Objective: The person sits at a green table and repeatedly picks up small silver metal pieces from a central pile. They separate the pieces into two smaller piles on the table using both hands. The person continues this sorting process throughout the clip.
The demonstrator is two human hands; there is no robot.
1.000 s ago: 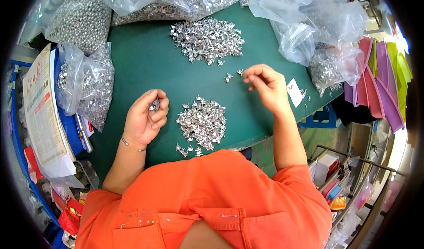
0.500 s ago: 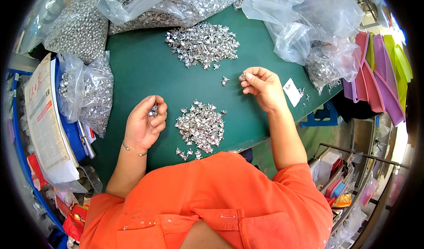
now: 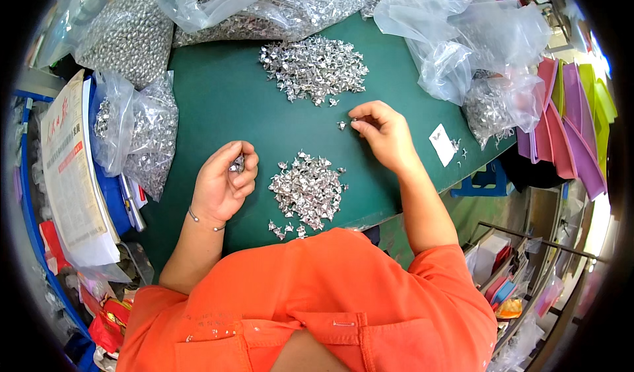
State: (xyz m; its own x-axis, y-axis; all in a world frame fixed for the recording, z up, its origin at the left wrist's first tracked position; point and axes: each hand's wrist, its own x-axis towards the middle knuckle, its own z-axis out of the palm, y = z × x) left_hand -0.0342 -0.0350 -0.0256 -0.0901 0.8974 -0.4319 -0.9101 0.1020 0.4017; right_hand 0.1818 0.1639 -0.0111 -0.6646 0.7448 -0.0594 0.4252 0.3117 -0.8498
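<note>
Left hand (image 3: 224,182): grip curled around silvery metal (image 3: 236,165). Right hand (image 3: 386,135): grip pinching small part (image 3: 354,120) beside loose piece (image 3: 341,126) on tabletop (image 3: 214,95).

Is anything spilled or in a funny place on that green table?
A little, maybe. Small silvery bits lie loose beside the white card near the green table's right edge, outside any bag. A few stray metal pieces also sit just below the nearer pile. I can't tell whether that's on purpose.
</note>
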